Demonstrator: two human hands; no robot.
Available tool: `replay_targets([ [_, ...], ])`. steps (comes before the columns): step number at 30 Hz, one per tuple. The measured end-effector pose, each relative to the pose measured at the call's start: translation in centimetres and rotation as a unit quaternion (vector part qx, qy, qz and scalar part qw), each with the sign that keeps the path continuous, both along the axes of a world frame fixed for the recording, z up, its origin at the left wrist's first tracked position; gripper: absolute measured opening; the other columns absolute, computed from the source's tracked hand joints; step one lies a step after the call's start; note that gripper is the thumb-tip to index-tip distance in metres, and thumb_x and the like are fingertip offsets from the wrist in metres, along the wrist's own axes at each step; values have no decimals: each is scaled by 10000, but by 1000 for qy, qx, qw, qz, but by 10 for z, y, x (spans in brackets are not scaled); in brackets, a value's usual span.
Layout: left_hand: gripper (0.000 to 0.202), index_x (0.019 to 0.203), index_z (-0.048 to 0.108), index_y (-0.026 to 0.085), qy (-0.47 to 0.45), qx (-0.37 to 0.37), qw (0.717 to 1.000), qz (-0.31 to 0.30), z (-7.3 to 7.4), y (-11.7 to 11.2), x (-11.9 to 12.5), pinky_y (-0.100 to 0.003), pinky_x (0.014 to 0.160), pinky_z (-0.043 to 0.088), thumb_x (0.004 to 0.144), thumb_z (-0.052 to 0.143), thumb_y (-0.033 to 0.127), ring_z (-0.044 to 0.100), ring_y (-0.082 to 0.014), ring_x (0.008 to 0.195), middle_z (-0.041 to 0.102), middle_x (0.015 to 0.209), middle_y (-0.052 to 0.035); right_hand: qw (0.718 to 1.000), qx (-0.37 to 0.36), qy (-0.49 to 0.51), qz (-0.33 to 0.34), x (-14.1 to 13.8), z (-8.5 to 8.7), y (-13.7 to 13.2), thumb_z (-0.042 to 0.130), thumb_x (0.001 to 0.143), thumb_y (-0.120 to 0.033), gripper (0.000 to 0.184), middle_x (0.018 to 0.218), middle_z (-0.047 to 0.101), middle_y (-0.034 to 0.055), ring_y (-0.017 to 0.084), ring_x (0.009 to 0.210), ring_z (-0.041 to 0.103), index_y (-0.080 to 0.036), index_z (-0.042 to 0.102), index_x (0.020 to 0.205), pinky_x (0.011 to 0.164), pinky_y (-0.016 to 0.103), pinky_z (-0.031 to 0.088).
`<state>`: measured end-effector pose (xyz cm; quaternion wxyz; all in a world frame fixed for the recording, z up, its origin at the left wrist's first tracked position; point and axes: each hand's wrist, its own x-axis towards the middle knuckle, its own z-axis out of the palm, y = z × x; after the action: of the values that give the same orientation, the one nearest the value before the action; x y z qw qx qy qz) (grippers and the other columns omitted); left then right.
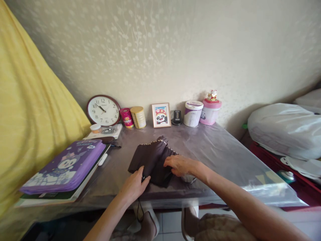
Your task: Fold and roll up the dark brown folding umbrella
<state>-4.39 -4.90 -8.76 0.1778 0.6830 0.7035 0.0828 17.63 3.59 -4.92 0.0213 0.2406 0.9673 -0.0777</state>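
Note:
A dark brown folding umbrella (150,155) with a patterned trim along its edge lies loosely bunched near the front middle of the table. My left hand (134,185) is closed around its handle end, and a black wrist strap (140,212) dangles from there past the table edge. On the right side, my right hand (181,164) pinches the umbrella's fabric near the trim. A small greyish bundle shows partly under my right wrist; I cannot make out what it is.
On the plastic-covered table (220,164) a purple cartoon folder (65,164) lies on books at left. Along the wall stand a clock (103,110), tins (138,117), a framed panda picture (161,115) and tubs (193,114). White bags (286,129) lie at right.

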Motion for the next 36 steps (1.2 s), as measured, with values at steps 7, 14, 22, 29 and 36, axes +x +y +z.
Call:
replay_targets([
  [7,524,1286,364,119,0,-1,1000,3,0,0,0,-306,863,404,850,372,411,534,-238,1101,571,1180,-165,1000,2,6,-11,5,-6,7,456,671,-15,425,1043,618,80,203,955,573,-168,583,1047,811,310,453],
  [14,530,1289,361,101,4,4,1000,1,1,-1,1,-312,876,397,852,366,402,523,-244,1112,567,1181,-173,999,7,-6,-41,7,-4,7,467,695,-15,329,982,634,68,180,885,588,-170,620,942,750,269,457],
  [22,518,1288,359,130,4,-5,1000,3,-2,0,-1,-303,867,399,851,370,408,536,-237,1096,579,1166,-154,994,71,-21,-83,5,9,8,461,796,-142,170,898,640,81,196,842,598,-157,620,855,703,271,451],
  [29,523,1278,374,116,10,5,1000,-1,0,-1,1,-317,855,410,851,369,417,547,-248,1078,582,1157,-171,991,74,-44,-102,7,11,8,456,743,-55,255,892,650,73,197,864,590,-180,627,884,677,259,435],
  [36,528,1277,379,105,8,9,1000,-3,-2,-1,0,-318,863,409,848,371,413,543,-251,1085,588,1144,-175,981,99,-28,-167,8,12,12,403,830,-131,226,892,661,76,188,818,618,-194,607,905,661,248,422],
])
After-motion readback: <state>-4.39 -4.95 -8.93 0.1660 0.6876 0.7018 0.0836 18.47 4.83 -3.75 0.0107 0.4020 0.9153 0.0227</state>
